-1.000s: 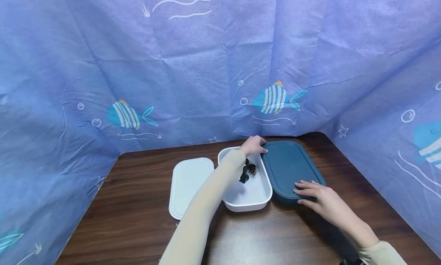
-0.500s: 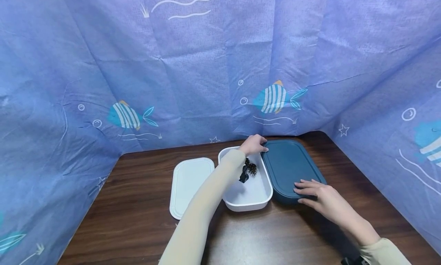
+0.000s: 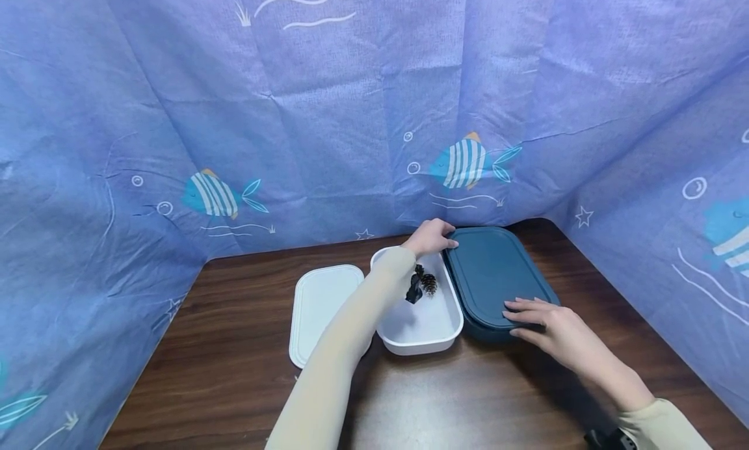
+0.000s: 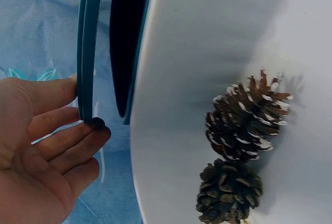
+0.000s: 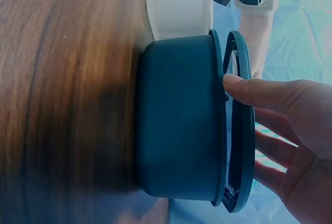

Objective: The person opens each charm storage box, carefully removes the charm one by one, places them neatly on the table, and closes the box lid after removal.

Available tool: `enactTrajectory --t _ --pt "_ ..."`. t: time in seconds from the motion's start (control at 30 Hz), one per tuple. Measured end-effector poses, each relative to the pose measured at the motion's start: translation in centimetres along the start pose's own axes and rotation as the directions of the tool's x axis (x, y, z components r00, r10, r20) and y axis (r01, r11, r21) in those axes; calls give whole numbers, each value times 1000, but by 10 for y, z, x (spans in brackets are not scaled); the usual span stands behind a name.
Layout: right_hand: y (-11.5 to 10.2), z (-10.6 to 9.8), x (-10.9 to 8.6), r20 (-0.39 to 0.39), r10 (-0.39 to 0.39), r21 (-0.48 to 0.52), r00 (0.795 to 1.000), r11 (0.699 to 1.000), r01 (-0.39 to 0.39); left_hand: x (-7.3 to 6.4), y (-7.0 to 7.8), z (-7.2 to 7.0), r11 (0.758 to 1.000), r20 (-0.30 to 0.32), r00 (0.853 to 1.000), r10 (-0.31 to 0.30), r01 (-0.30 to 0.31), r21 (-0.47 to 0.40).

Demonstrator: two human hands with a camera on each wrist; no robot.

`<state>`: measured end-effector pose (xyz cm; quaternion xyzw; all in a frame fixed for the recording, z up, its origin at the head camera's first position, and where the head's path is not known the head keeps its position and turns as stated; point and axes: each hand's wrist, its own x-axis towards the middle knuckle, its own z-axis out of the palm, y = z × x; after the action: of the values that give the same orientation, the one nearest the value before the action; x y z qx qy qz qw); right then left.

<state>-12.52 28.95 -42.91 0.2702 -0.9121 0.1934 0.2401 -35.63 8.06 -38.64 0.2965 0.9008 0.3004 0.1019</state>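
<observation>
A dark blue lid (image 3: 497, 274) is lifted slightly off its matching deep box (image 5: 179, 120); a gap shows between the two rims in both wrist views. My left hand (image 3: 432, 237) pinches the lid's far left corner between thumb and fingers. At the near right corner, my right hand (image 3: 552, 326) holds the lid edge, thumb below and fingers across the top. Directly left of the blue box stands an open white box (image 3: 421, 346). Two pine cones, one white-tipped pine cone (image 4: 249, 117) and one plain brown pine cone (image 4: 228, 190), lie inside it.
A white lid (image 3: 322, 307) lies flat on the brown wooden table (image 3: 234, 346), left of the white box and partly behind my left sleeve (image 3: 333, 365). A blue curtain (image 3: 328, 131) with printed fish hangs along the back and sides.
The blue lid has risen a little off its box, and both hands have moved up with it. The white box and pine cones stay in place.
</observation>
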Motion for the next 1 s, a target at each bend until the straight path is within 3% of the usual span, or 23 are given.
enactTrajectory --t 0.3,0.53,0.87,1.0 --pt "2 -11 2 -80 -71 -34 994 997 69 -2 11 -15 998 -32 999 20 -22 -53" --pt "2 -18 6 -207 -141 -33 968 990 137 -3 22 -28 994 -111 988 109 -110 0" --pt "1 -27 9 -330 -187 -157 925 977 141 -9 30 -38 980 -191 978 89 -120 -161" --pt "-1 -33 7 -352 -155 -186 923 978 93 -12 33 -39 968 -216 973 84 -131 -214"
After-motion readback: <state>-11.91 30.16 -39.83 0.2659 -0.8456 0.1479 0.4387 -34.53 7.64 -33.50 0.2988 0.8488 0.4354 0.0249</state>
